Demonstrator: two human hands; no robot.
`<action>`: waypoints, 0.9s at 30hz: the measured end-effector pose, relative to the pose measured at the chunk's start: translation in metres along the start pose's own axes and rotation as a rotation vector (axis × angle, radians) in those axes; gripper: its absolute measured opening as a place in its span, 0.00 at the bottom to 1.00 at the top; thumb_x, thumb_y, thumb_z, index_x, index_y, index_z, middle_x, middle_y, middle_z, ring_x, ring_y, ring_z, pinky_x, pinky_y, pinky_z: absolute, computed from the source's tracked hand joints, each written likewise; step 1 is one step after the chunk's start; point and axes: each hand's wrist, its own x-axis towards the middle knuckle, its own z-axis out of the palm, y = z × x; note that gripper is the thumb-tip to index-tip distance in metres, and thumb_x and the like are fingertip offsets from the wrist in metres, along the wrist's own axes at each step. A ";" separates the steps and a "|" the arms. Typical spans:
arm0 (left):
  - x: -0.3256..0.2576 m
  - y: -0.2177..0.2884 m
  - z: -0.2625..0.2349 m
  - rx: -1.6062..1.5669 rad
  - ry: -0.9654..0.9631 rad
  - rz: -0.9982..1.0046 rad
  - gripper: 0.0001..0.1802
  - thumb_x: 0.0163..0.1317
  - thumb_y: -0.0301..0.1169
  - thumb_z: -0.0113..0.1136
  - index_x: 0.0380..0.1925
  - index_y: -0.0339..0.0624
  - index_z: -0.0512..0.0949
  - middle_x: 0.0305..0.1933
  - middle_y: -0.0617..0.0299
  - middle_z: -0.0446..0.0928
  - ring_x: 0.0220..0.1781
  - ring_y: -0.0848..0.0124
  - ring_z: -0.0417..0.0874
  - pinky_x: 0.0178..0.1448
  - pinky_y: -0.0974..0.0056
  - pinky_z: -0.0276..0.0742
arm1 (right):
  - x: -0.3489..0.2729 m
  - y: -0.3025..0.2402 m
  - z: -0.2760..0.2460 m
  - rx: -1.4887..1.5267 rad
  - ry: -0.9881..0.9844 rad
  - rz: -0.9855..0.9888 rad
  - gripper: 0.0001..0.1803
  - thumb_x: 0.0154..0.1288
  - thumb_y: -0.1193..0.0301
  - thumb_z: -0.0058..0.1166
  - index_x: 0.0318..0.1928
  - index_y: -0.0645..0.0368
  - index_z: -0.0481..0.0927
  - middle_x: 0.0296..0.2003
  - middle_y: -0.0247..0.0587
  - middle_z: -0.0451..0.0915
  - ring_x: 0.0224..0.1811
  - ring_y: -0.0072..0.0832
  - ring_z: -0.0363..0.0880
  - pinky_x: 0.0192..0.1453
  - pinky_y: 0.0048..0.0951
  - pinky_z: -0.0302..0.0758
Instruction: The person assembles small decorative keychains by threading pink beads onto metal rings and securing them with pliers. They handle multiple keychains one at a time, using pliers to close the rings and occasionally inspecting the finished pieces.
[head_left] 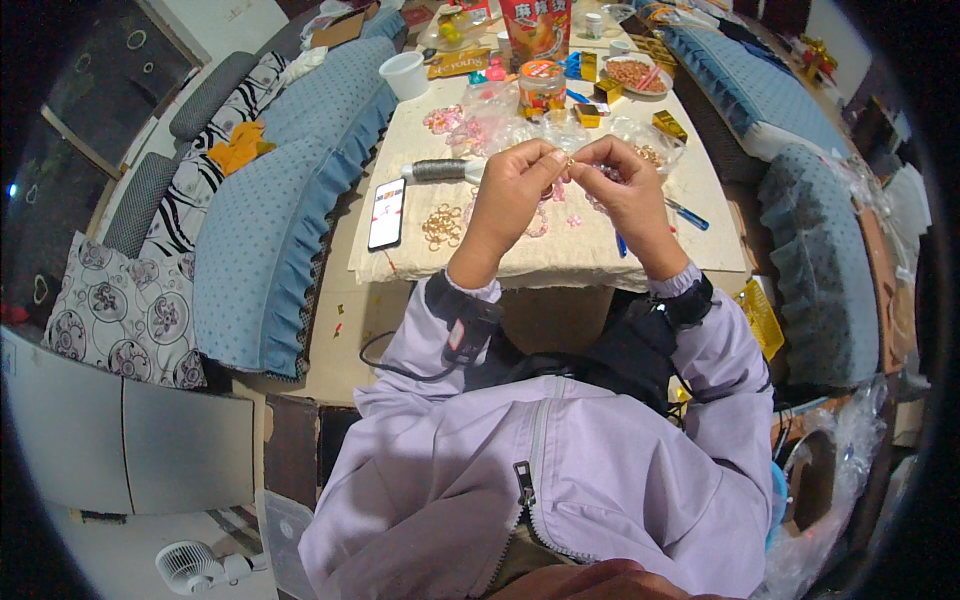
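Both hands pinching — small ring between

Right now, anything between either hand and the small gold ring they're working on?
Nothing visible. The left hand and right hand meet fingertip to fingertip above the table, pinching the small gold ring between them. The loose gold rings and the phone lie below and to the left, clear of both.

Jacket: pale lilac. Tablecloth: cream. Sofa cushions, left: blue, dotted. Pillow, near left: white with dark floral rings. Throw: black-and-white zebra stripes. Rings: gold. Far cup: white. Pen, right: blue.
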 end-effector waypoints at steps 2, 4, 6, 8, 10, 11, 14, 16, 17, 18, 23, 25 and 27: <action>0.000 0.001 -0.002 -0.132 -0.032 -0.079 0.13 0.68 0.33 0.54 0.28 0.37 0.80 0.24 0.68 0.76 0.22 0.83 0.67 0.27 0.75 0.62 | -0.001 0.001 -0.001 -0.015 -0.012 0.005 0.07 0.65 0.71 0.61 0.39 0.61 0.80 0.29 0.27 0.79 0.30 0.11 0.72 0.33 0.16 0.69; 0.001 0.001 -0.001 -0.140 -0.034 -0.085 0.14 0.68 0.36 0.54 0.27 0.41 0.78 0.21 0.70 0.73 0.20 0.85 0.63 0.24 0.76 0.55 | -0.002 0.001 -0.001 -0.026 -0.012 -0.001 0.07 0.66 0.71 0.60 0.39 0.61 0.80 0.29 0.26 0.78 0.30 0.11 0.71 0.33 0.16 0.68; 0.001 0.000 0.000 -0.156 -0.035 -0.091 0.14 0.69 0.38 0.54 0.27 0.43 0.78 0.20 0.71 0.71 0.18 0.86 0.61 0.22 0.76 0.52 | -0.002 0.000 0.000 -0.034 -0.001 -0.020 0.07 0.66 0.71 0.60 0.39 0.62 0.80 0.28 0.26 0.78 0.29 0.10 0.70 0.33 0.16 0.67; 0.001 0.000 0.000 -0.183 -0.037 -0.090 0.14 0.69 0.38 0.53 0.27 0.43 0.78 0.20 0.72 0.71 0.18 0.86 0.61 0.22 0.76 0.52 | -0.003 0.000 0.001 -0.066 0.008 -0.038 0.06 0.67 0.71 0.59 0.38 0.62 0.80 0.28 0.26 0.77 0.29 0.10 0.69 0.32 0.16 0.67; 0.002 -0.001 0.001 -0.184 -0.042 -0.092 0.14 0.69 0.38 0.53 0.27 0.43 0.78 0.20 0.71 0.71 0.18 0.86 0.61 0.22 0.76 0.52 | -0.003 -0.001 0.001 -0.065 0.012 -0.040 0.06 0.67 0.71 0.59 0.38 0.62 0.80 0.27 0.25 0.76 0.28 0.10 0.69 0.32 0.16 0.66; 0.002 -0.001 0.001 -0.190 -0.047 -0.092 0.14 0.69 0.38 0.53 0.27 0.43 0.78 0.20 0.71 0.71 0.18 0.86 0.61 0.21 0.77 0.51 | -0.003 0.000 0.001 -0.047 0.011 -0.034 0.06 0.68 0.71 0.58 0.38 0.62 0.80 0.27 0.25 0.76 0.28 0.09 0.68 0.31 0.16 0.66; 0.002 -0.001 0.001 -0.188 -0.055 -0.105 0.13 0.69 0.37 0.53 0.28 0.43 0.78 0.20 0.71 0.72 0.18 0.86 0.61 0.22 0.77 0.52 | -0.003 0.002 0.002 -0.030 0.018 -0.048 0.06 0.68 0.71 0.58 0.38 0.62 0.80 0.27 0.24 0.75 0.27 0.09 0.68 0.30 0.16 0.65; 0.001 -0.001 0.002 -0.188 -0.046 -0.116 0.12 0.69 0.36 0.54 0.28 0.42 0.78 0.21 0.71 0.73 0.19 0.86 0.61 0.22 0.77 0.52 | -0.003 0.004 0.002 -0.048 0.031 -0.069 0.06 0.68 0.71 0.58 0.38 0.62 0.80 0.27 0.24 0.75 0.27 0.09 0.68 0.30 0.16 0.65; 0.001 -0.001 0.003 -0.202 -0.046 -0.110 0.12 0.69 0.36 0.54 0.29 0.42 0.78 0.22 0.71 0.73 0.19 0.87 0.61 0.22 0.77 0.52 | -0.004 0.005 0.002 -0.065 0.040 -0.081 0.06 0.68 0.72 0.58 0.38 0.62 0.80 0.27 0.24 0.76 0.27 0.09 0.68 0.29 0.16 0.65; 0.001 -0.001 0.004 -0.202 -0.042 -0.119 0.12 0.69 0.36 0.54 0.29 0.42 0.78 0.22 0.71 0.73 0.19 0.87 0.62 0.22 0.78 0.52 | -0.004 0.006 0.002 -0.082 0.049 -0.092 0.06 0.68 0.72 0.58 0.38 0.62 0.80 0.27 0.24 0.76 0.27 0.09 0.68 0.29 0.16 0.64; 0.002 -0.004 0.004 -0.221 -0.066 -0.099 0.11 0.69 0.35 0.55 0.30 0.42 0.77 0.24 0.71 0.74 0.20 0.87 0.63 0.24 0.78 0.53 | -0.005 0.007 0.002 -0.133 0.052 -0.110 0.06 0.69 0.72 0.57 0.39 0.62 0.81 0.29 0.25 0.76 0.29 0.10 0.69 0.30 0.16 0.65; 0.002 -0.004 0.004 -0.233 -0.059 -0.105 0.11 0.69 0.35 0.54 0.29 0.42 0.77 0.23 0.71 0.73 0.20 0.87 0.62 0.24 0.79 0.53 | -0.005 0.005 0.003 -0.218 0.078 -0.205 0.05 0.67 0.73 0.59 0.38 0.62 0.81 0.29 0.28 0.78 0.27 0.13 0.71 0.30 0.17 0.67; 0.002 -0.004 0.005 -0.247 -0.053 -0.113 0.11 0.69 0.35 0.54 0.29 0.42 0.77 0.23 0.71 0.73 0.20 0.87 0.62 0.24 0.78 0.53 | -0.004 0.001 0.004 -0.385 0.128 -0.367 0.04 0.63 0.74 0.61 0.37 0.61 0.82 0.29 0.34 0.79 0.24 0.18 0.76 0.29 0.19 0.72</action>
